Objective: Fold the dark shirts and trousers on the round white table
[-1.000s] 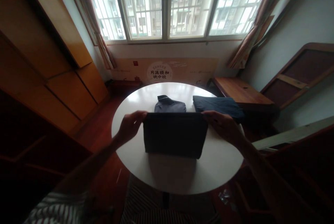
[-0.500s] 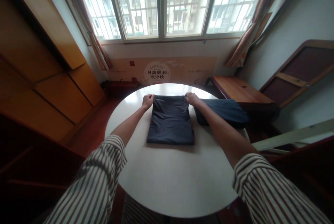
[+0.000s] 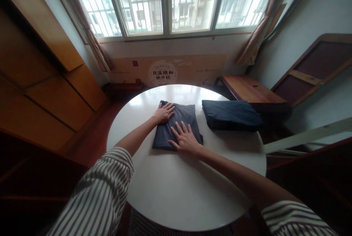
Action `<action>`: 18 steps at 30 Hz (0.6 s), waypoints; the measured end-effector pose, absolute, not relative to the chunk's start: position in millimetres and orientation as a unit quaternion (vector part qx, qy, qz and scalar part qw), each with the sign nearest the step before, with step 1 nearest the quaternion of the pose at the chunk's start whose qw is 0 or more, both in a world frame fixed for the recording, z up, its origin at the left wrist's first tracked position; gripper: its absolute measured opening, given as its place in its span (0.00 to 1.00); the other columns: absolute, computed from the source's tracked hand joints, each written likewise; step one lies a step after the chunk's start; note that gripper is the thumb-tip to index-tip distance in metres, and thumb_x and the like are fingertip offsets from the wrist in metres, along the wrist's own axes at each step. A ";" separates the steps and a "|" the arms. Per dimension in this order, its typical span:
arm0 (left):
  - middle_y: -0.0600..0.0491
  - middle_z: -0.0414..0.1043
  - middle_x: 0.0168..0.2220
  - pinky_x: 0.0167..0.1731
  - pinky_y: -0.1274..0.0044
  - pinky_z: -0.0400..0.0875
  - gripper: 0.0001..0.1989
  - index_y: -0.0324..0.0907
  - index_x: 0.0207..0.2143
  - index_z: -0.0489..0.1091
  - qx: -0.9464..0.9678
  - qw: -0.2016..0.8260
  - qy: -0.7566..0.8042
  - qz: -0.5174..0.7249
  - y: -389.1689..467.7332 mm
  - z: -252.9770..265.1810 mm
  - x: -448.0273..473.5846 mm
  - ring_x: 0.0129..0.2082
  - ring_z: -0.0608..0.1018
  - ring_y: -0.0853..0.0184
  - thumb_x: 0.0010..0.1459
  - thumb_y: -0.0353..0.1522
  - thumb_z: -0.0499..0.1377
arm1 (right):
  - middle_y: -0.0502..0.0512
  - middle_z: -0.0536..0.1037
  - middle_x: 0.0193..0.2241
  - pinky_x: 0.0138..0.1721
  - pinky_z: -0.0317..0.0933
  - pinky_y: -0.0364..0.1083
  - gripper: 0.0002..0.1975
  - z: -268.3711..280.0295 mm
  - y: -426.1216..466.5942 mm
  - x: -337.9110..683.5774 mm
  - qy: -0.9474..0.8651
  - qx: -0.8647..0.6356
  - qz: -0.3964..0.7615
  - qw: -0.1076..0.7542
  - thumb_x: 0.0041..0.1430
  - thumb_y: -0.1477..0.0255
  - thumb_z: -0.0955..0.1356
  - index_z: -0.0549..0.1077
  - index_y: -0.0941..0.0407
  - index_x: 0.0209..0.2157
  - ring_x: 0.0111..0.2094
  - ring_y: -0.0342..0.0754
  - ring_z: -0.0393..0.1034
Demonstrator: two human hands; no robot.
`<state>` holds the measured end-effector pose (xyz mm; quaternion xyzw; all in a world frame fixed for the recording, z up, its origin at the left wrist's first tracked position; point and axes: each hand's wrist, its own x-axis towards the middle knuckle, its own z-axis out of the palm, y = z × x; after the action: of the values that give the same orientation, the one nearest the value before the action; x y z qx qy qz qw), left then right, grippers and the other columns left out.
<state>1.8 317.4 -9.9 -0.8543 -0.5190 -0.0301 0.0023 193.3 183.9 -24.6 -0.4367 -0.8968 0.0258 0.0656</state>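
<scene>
Folded grey cloth (image 3: 187, 112), being smoothed, I'd say: left hand (image 3: 164, 113) open flat on its far-left corner, right hand (image 3: 186, 141) spread wide nearer in, neither gripping! Next wants even pressure onto the white table (image 3: 192, 188) beneath, navy bundle (image 3: 231, 115) just beside.

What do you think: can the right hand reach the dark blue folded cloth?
Probably yes: the right hand lies open on the grey folded cloth, and nothing visible blocks the dark blue cloth.

Lies flat on the white table (image 3: 192, 192) as a folded dark grey cloth (image 3: 182, 112), roughly rectangular, lightly creased, with a darker bit showing at the far left corner and another jutting near the close right corner.
</scene>
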 end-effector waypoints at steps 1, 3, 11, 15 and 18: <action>0.49 0.47 0.71 0.65 0.49 0.37 0.28 0.45 0.69 0.52 -0.844 -0.006 -0.535 -0.029 322.4 -9.0 1.5 0.70 0.50 0.54 0.70 0.40 0.41 | 0.65 0.46 0.70 0.64 0.34 0.72 0.38 -28.7 173.9 197.9 -0.902 -0.425 0.026 0.069 0.66 0.47 0.55 0.54 0.55 0.69 0.70 0.69 0.35; 0.49 0.46 0.71 0.65 0.48 0.38 0.28 0.46 0.69 0.51 -0.811 -0.057 -0.581 -0.045 333.9 -7.4 1.8 0.70 0.49 0.53 0.70 0.41 0.42 | 0.63 0.45 0.71 0.64 0.33 0.71 0.39 -32.7 160.0 206.8 -0.910 -0.406 0.027 0.080 0.65 0.45 0.55 0.52 0.54 0.70 0.70 0.67 0.35; 0.26 0.49 0.67 0.61 0.51 0.53 0.34 0.30 0.62 0.59 -0.608 -0.164 -0.722 -0.285 356.6 -11.0 2.6 0.68 0.54 0.42 0.61 0.44 0.57 | 0.59 0.52 0.70 0.65 0.38 0.69 0.34 -24.5 146.7 213.4 -0.901 -0.414 0.044 0.120 0.67 0.48 0.56 0.60 0.51 0.67 0.69 0.64 0.43; 0.25 0.72 0.50 0.47 0.59 0.71 0.33 0.29 0.48 0.69 -0.550 -0.216 -0.737 -0.328 350.1 -6.6 -18.0 0.54 0.74 0.41 0.49 0.46 0.68 | 0.65 0.63 0.65 0.63 0.49 0.63 0.30 -11.1 153.7 222.7 -0.858 -0.482 0.066 0.166 0.69 0.52 0.57 0.68 0.54 0.61 0.66 0.64 0.54; 0.38 0.78 0.31 0.34 0.66 0.76 0.25 0.34 0.33 0.73 -0.524 -0.292 -0.722 -0.345 343.7 -3.1 -28.9 0.38 0.81 0.47 0.41 0.45 0.73 | 0.70 0.72 0.57 0.60 0.56 0.56 0.27 -5.8 169.8 238.5 -0.814 -0.531 0.094 0.218 0.69 0.57 0.59 0.71 0.62 0.57 0.59 0.60 0.65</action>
<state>-28.9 343.7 -3.1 -0.5240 -0.7219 -0.3453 -0.2918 238.5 169.8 -5.8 -0.5306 -0.8138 0.0938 0.2176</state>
